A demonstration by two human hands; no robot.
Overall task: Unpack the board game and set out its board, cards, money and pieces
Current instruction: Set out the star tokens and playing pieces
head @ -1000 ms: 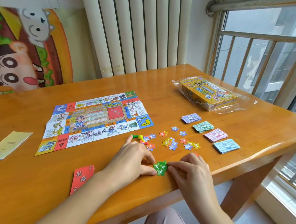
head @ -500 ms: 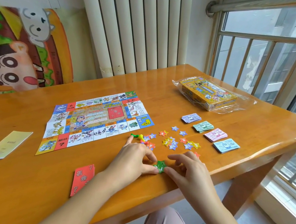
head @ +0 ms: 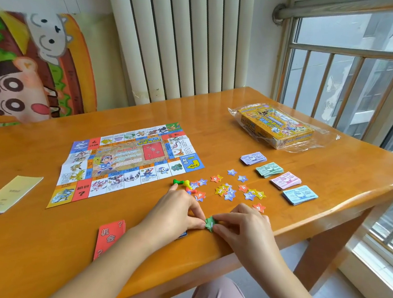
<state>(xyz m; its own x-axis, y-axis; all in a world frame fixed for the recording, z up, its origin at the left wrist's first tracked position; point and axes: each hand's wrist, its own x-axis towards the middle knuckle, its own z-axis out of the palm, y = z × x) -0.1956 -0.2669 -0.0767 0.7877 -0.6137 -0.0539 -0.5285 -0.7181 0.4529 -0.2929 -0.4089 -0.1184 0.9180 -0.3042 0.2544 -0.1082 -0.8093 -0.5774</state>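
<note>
Head view: left hand (head: pixel 174 215) and right hand (head: pixel 243 226) both pinch green star tokens (head: pixel 211 223), nearer the person than board (head: pixel 126 163), off its right corner. Money stacks (head: pixel 284 180) lie right of board.

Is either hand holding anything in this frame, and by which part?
Yes, one small green piece, pinched from both sides: the left hand at its left edge, the right hand at its right edge.

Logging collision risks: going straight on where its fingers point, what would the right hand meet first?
Probably the left hand: the right hand points its fingers at it, and both pinch the green piece between them.
</note>
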